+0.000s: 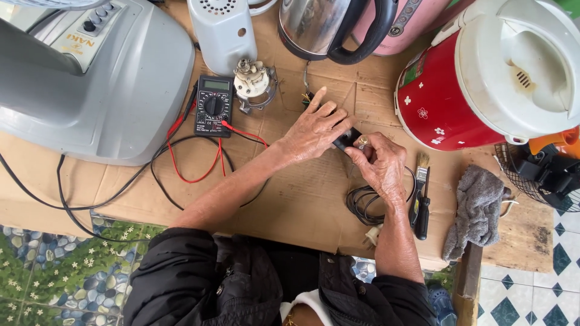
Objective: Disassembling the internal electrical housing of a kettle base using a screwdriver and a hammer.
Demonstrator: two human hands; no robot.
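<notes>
The grey fan base lies at the far left of the cardboard sheet that covers the bench, and the red rice cooker stands at the sheet's far right. Between them, near the sheet's far edge, sit a white motor housing and a loose motor part, which suggests the dismantling is done and the small-part work is still in hand. The black multimeter lies left of the sheet's middle, its red and black leads trailing free. At the sheet's middle, the 2 hands meet on a small black part: the left hand pinches its left end with fingers spread above, and the right hand clasps its right end from below. A coiled black cord lies just under the right wrist
</notes>
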